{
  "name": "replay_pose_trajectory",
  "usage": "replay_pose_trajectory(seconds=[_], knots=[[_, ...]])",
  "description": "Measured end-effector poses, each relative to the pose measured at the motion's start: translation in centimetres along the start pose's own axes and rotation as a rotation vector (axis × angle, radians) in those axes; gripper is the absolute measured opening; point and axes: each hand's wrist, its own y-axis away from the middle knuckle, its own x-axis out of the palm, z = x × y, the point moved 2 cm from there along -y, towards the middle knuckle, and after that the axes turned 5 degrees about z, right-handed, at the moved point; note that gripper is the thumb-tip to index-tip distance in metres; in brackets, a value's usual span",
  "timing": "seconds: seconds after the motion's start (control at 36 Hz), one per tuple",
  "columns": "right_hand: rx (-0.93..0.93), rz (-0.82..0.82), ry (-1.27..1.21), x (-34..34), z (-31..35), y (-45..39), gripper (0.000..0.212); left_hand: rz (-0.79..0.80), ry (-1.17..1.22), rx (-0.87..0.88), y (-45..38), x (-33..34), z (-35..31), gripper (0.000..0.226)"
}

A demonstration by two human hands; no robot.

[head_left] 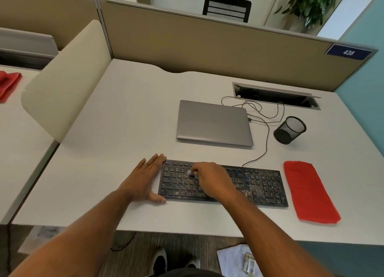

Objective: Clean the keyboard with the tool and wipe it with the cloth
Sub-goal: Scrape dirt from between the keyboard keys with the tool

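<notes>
From the head camera, the black keyboard [223, 183] lies near the front edge of the white desk [124, 120], with light specks on its keys. The left hand [145, 179] lies flat against its left end, fingers straight and together, thumb at the front corner. The right hand [209, 178] reaches over the keys, fingers pinching a small tool [191, 173]. The red cloth [309, 191] lies just right of the keyboard.
</notes>
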Motion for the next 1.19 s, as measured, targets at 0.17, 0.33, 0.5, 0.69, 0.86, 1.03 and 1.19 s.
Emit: replay_pose_trajectory(seconds=[0.17,0.33,0.5,0.69,0.86,1.03,1.19], knots=[[0.004,-0.069,-0.115,-1.6,-0.2,-0.1,0.022,0.003,-0.002,0.001,0.0,0.0,0.0,0.147],[0.001,0.002,-0.045,-0.1,-0.3,-0.1,0.025,-0.003,0.005,-0.001,0.1,0.0,0.0,0.146],[-0.019,-0.03,-0.12,-1.2,0.3,-0.4,0.023,-0.005,0.008,-0.002,0.2,-0.1,-0.1,0.146],[-0.022,-0.011,-0.026,0.2,1.0,-0.8,0.028,-0.011,0.013,0.001,0.1,0.0,0.0,0.147],[-0.015,0.005,-0.084,-0.9,0.6,-0.8,0.023,-0.009,0.004,0.0,0.1,-0.1,-0.1,0.147],[-0.033,-0.021,-0.086,-0.5,1.2,-0.9,0.026,-0.017,0.006,0.005,0.1,0.1,0.0,0.147],[-0.028,0.077,-0.053,0.1,1.1,-0.8,0.021,-0.009,0.003,-0.005,0.1,0.0,-0.1,0.147]])
